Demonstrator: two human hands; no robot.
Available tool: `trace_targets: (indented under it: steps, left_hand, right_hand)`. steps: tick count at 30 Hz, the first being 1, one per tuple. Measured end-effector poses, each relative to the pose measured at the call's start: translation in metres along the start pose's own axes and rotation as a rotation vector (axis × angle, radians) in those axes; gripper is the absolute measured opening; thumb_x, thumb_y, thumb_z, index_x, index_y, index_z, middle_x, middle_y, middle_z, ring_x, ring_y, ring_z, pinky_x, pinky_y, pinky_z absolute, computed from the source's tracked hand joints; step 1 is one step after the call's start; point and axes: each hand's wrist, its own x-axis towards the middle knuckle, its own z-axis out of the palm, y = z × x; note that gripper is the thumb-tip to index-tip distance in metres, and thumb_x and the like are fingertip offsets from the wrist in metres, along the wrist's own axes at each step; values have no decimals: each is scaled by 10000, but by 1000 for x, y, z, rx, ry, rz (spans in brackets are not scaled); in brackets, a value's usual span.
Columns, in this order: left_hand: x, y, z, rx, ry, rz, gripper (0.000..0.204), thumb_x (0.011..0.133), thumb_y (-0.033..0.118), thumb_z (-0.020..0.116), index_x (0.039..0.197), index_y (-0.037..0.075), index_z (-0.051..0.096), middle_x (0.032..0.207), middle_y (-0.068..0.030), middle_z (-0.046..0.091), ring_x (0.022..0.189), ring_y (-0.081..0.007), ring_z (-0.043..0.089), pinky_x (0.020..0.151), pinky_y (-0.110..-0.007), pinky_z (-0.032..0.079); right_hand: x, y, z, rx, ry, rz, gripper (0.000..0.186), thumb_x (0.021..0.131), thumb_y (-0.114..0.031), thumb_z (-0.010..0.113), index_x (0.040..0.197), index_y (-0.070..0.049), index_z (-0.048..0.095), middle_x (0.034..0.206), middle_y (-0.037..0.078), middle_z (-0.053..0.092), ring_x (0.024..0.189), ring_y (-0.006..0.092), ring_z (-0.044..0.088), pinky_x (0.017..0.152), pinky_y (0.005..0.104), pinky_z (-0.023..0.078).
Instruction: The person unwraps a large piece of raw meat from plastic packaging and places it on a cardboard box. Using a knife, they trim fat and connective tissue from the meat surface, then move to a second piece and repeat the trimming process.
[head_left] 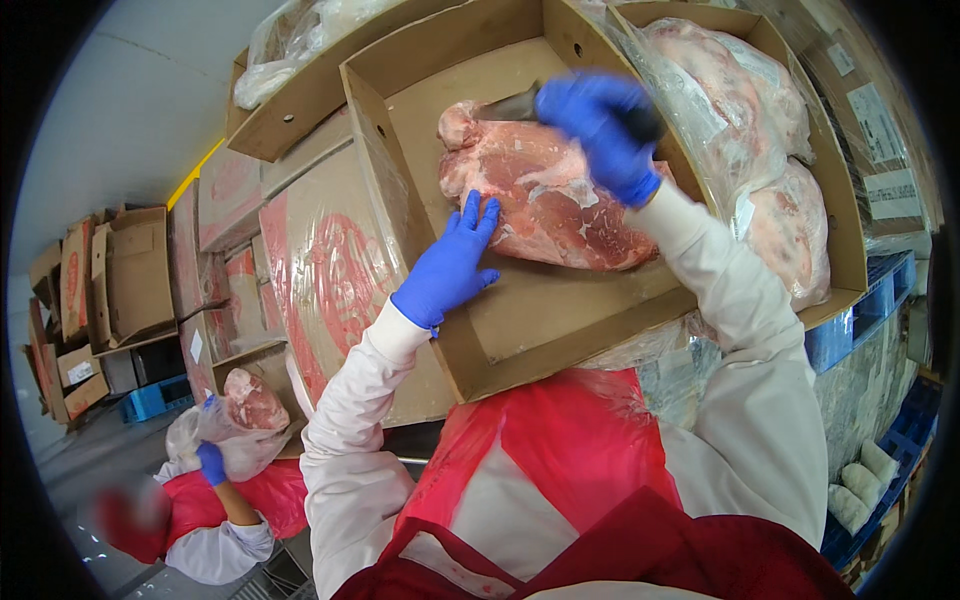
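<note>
A large raw cut of meat (560, 195), pink with pale fat and a knobby end at the left, lies in an open cardboard box (540, 315) in front of me. On its near left edge rests my left hand (455, 260), blue-gloved, with fingers spread. My right hand (605, 135), also blue-gloved and smeared by motion, is closed over the meat's far right part. It grips a dark blade-like tool (510, 105) that points left toward the knobby end. Blur hides the tool's exact kind.
Bagged meat cuts (730, 120) fill another box at the right, above a blue pallet (880, 290). Wrapped cartons (325, 260) stand at the left. A co-worker in a red apron (205, 490) handles bagged meat (255, 400) at the lower left. Empty boxes (130, 275) are stacked beyond.
</note>
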Motion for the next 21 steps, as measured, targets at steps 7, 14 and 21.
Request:
trace_targets:
  steps: [7, 14, 21]
  left_hand:
    - [-8, -1, 2, 23, -2, -27, 982, 728, 132, 760, 1498, 87, 151, 1538, -252, 97, 1370, -412, 270, 1094, -402, 347]
    - [-2, -3, 3, 11, 31, -9, 977, 734, 143, 757, 1498, 88, 151, 1536, -256, 98, 1372, -411, 266, 1088, -403, 354]
    - [-4, -3, 5, 20, 45, -11, 984, 709, 141, 774, 1483, 62, 172, 1512, -294, 124, 1328, -473, 304, 1067, -429, 390]
  right_hand:
    - [53, -32, -21, 712, 86, -74, 240, 879, -103, 447, 644, -92, 404, 608, -9, 367, 560, 119, 346, 565, 288, 307]
    - [15, 27, 16, 715, 263, 95, 141, 842, -50, 551, 707, -43, 509, 645, -12, 462, 581, 70, 420, 526, 234, 350]
    - [-59, -10, 15, -235, -112, 98, 191, 837, 1, 525, 675, -79, 464, 628, 33, 451, 570, 202, 458, 611, 334, 434]
